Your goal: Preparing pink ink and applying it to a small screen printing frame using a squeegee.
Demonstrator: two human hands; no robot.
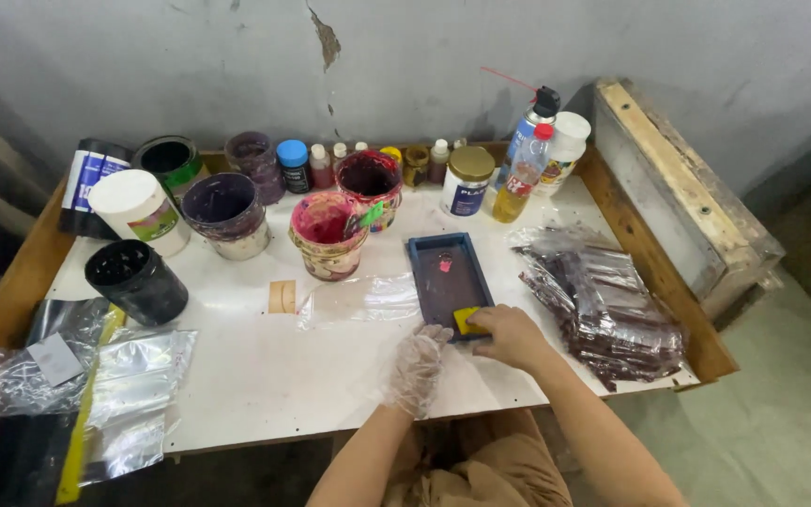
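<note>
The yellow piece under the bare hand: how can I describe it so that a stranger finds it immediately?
On the white table, find the dark blue rectangular frame near the middle. At its near edge, the right hand presses a small yellow pad. Nothing else on the frame is yellow; its only other mark is a pink blot.

Open white tabletop in front, crowded along the back and both ends

The bare white table surface (274,376) lies free between the left hand in a clear plastic glove (415,368) and the crinkled clear plastic sheets (133,394) at the left edge. Behind, a pink-stained paint bucket (328,235), a black cylindrical tub (136,281) and a row of jars and bottles block the way to the wall. To the right of the small dark blue rectangular frame (449,282), where the bare right hand (511,336) rests, a heap of dark packets in clear wrap (603,305) fills the table up to the raised wooden edge (654,258)
</note>
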